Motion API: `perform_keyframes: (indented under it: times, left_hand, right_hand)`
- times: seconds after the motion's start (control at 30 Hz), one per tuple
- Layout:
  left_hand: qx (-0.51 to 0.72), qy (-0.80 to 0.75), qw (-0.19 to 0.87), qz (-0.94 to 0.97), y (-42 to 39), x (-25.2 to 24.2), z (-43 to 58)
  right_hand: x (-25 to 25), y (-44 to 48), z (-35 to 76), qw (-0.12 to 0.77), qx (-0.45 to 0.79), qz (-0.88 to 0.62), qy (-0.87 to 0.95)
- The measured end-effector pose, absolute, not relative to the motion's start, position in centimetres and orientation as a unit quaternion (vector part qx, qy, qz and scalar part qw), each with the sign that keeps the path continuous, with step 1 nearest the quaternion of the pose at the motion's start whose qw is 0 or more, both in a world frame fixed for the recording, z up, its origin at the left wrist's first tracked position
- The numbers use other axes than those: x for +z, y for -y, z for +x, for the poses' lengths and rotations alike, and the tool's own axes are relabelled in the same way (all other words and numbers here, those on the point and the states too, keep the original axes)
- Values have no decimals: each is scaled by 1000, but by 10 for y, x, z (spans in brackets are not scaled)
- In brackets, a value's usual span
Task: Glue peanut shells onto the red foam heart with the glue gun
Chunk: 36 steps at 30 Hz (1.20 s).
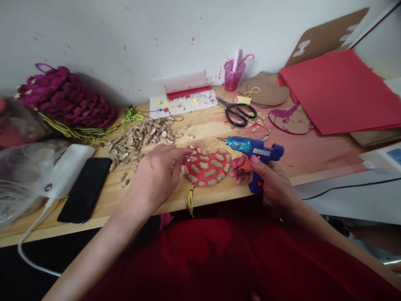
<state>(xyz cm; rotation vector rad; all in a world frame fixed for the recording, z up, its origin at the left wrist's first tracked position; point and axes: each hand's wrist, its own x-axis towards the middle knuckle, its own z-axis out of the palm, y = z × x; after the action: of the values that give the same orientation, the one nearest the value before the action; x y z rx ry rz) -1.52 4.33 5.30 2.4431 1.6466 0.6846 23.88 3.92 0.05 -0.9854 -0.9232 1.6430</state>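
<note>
In my right hand (266,175) is a blue hot glue gun (241,145), its orange trigger under my fingers and its nozzle pointing left above the table. A red heart-like or rounded piece (206,172) lies at the table's front edge, covered with several peanut shells (211,172). A yellow loop sits at its top and a yellow-green tassel (190,202) hangs from its bottom. My left hand (159,171) is closed at the piece's upper left edge, fingertips pinched on a peanut shell (192,151). The palm side is hidden.
Loose peanut shells (142,138) are heaped behind my left hand. Black scissors (239,113), a pink-stained cup (233,75) and red sheets (338,92) lie farther back. A phone (84,190), white power bank (67,171) and purple pineapple-like craft (72,98) are left.
</note>
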Motion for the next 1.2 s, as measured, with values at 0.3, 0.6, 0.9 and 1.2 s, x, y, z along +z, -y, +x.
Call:
perform_keyframes:
  times: [0.3,0.6,0.9,1.2]
  left_hand:
    - [213,-463,78,857,-45,45,-11]
    - [143,-370,133,908,-50,33,2]
    - [111,-375,108,914,-56,33,5]
    - [149,-387,121,902,-49,45,-1]
  right_hand:
    - [-3,-40,242,489,679,-391,383]
    - [-5,-40,240,491,679,-388,384]
    - [-4,-40,241,493,686,-377,380]
    - [-2,-39,240,490,680,-391,381]
